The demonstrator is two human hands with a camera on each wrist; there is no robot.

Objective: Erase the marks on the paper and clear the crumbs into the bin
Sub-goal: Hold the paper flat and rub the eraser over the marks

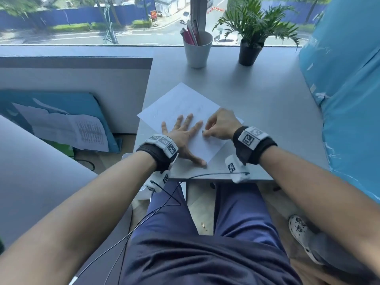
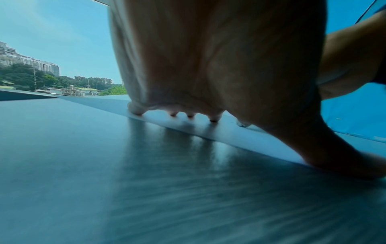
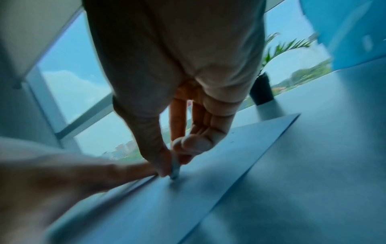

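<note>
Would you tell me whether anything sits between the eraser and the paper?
Nothing visible does: the right hand pinches the eraser with its tip already on the paper, beside the left hand pressing it flat.

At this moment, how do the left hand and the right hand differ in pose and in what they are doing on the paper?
The left hand lies flat with fingers spread, pressing the paper down; the right hand is curled, pinching a small eraser. The left hand holds nothing, while the right hand sets the eraser's tip on the sheet. Both hands rest on the same paper on the grey table.
</note>
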